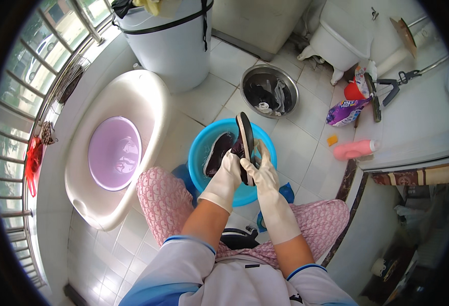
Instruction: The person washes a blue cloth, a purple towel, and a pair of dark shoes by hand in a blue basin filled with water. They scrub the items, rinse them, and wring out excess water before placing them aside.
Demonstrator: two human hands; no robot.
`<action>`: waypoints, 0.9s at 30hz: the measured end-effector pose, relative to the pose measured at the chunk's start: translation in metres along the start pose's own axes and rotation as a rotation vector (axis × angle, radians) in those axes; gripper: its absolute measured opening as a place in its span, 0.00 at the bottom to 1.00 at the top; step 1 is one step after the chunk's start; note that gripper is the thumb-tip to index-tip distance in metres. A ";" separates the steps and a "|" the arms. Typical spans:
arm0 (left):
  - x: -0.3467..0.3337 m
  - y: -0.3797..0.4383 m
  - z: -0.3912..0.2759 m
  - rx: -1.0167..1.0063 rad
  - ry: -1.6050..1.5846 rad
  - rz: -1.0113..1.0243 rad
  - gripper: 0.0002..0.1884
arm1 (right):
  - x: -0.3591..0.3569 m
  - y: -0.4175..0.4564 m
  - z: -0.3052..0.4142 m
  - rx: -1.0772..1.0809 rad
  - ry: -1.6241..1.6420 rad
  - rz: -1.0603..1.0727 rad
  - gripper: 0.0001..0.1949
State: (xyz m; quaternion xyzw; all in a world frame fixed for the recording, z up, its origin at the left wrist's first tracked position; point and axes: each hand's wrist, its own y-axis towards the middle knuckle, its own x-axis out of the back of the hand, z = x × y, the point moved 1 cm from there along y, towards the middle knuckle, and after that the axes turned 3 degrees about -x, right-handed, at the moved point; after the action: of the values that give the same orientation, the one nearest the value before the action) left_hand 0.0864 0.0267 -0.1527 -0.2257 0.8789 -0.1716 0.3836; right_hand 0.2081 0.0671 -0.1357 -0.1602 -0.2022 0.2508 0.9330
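Both of my hands wear long white rubber gloves and hold one dark shoe [246, 143] on its edge over a round blue plastic basin [265, 134]. Its black sole with a pale rim faces right. My left hand [227, 168] grips the dark upper from the left, its fingertips partly hidden by the shoe. From the right, my right hand [263, 168] holds the sole side, thumb across the sole's near part and fingers curled beyond. A second dark shoe [220, 153] with a white edge lies in the left part of the basin, in water.
Beyond the basin stands a steel bowl [294, 103] with dark and white cloths. At left, a white tub [151, 88] holds a purple basin [114, 153]. A pink bottle [354, 150], an orange sponge [332, 140] and a purple packet [345, 113] lie at right. A large pale bin [167, 57] stands behind.
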 end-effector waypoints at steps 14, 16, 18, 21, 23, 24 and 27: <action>0.065 0.028 0.026 -0.079 -0.195 0.265 0.15 | 0.006 -0.020 0.079 0.349 -0.166 -0.160 0.49; 0.060 0.007 0.029 -0.037 -0.200 0.010 0.15 | 0.005 -0.023 0.090 0.376 -0.203 -0.228 0.49; 0.074 0.008 0.044 -0.003 -0.164 -0.022 0.15 | 0.006 -0.028 0.104 0.310 -0.279 -0.266 0.49; 0.070 -0.004 0.038 0.036 -0.124 -0.081 0.16 | 0.005 -0.032 0.121 0.219 -0.373 -0.272 0.50; 0.059 -0.019 0.024 0.048 -0.103 -0.068 0.15 | 0.007 -0.035 0.124 0.189 -0.394 -0.275 0.50; 0.059 -0.020 0.021 0.051 -0.097 -0.077 0.15 | 0.004 -0.037 0.126 0.199 -0.387 -0.271 0.50; 0.060 -0.022 0.016 0.052 -0.086 -0.095 0.14 | 0.000 -0.041 0.128 0.191 -0.382 -0.265 0.50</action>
State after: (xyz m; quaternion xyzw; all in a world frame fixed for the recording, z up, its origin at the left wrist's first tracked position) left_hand 0.0682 -0.0254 -0.1888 -0.2644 0.8452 -0.2024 0.4182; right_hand 0.1664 0.0588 -0.0079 0.0069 -0.3697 0.1699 0.9134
